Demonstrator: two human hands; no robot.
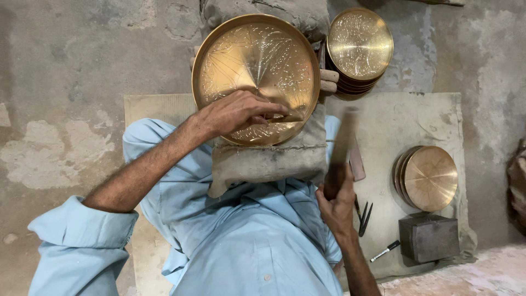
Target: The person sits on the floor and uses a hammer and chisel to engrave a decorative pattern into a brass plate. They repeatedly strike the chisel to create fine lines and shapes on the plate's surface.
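A round brass plate [255, 55] with engraved lines rests on a grey cloth cushion [268, 161] over my lap. My left hand [236, 112] lies on the plate's lower part, fingers pinched on a thin metal chisel [285, 117] set against the brass. To the right, my right hand [335, 204] grips the dark handle of a hammer [341, 143], which is blurred and raised beside the plate's right edge.
A stack of engraved brass plates [359, 46] sits at the upper right. Plain brass plates [428, 177] lie on a grey mat [394, 123], beside a dark metal block [429, 237], a marker [385, 251] and thin dark tools [364, 217]. Bare concrete floor [66, 109] lies left.
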